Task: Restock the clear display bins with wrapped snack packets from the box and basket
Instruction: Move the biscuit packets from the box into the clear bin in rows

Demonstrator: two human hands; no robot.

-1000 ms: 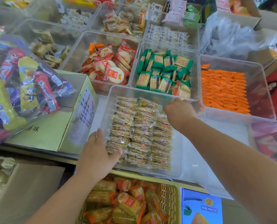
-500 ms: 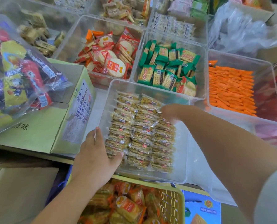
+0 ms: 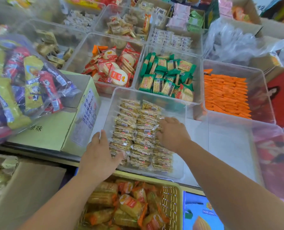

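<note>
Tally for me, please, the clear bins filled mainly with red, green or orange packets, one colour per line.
Red packets: 1 bin
Green packets: 1 bin
Orange packets: 1 bin
Total: 3 bins

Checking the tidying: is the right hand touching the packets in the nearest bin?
Touching: head view shows the right hand resting flat on the packets.
</note>
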